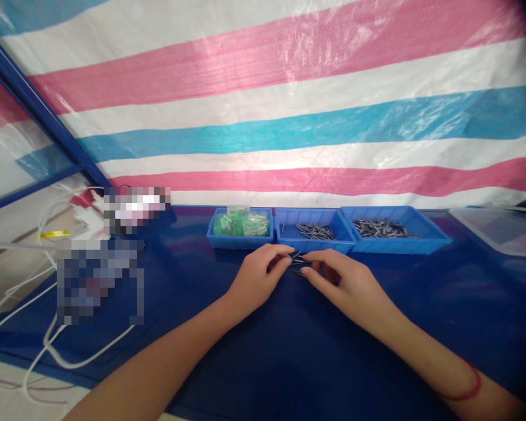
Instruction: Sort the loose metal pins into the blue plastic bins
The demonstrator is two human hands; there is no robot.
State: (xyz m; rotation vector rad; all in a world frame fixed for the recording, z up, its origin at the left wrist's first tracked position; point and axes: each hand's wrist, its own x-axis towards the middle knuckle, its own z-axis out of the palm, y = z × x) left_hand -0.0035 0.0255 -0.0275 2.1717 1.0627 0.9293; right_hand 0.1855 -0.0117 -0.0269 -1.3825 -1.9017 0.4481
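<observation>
My left hand [260,272] and my right hand [348,280] meet over the blue table, just in front of the middle bin. Between their fingertips are several thin dark metal rods [297,258], too small to tell their exact kind. The left thumb and forefinger are pinched on the near ends of the rods. On the other side, the right forefinger and thumb curl round them, one rod lying by the thumb tip. Similar loose rods [318,231] lie in the middle blue bin [289,237], directly behind my hands.
The left blue bin [241,241] holds green and clear plastic packets [241,224]. More metal pieces [381,228] fill part of the right bin [425,240]. A clear plastic lid or tray [495,231] lies far right. White cables [76,365] and blurred-out items are at left; a striped sheet [289,128] hangs behind.
</observation>
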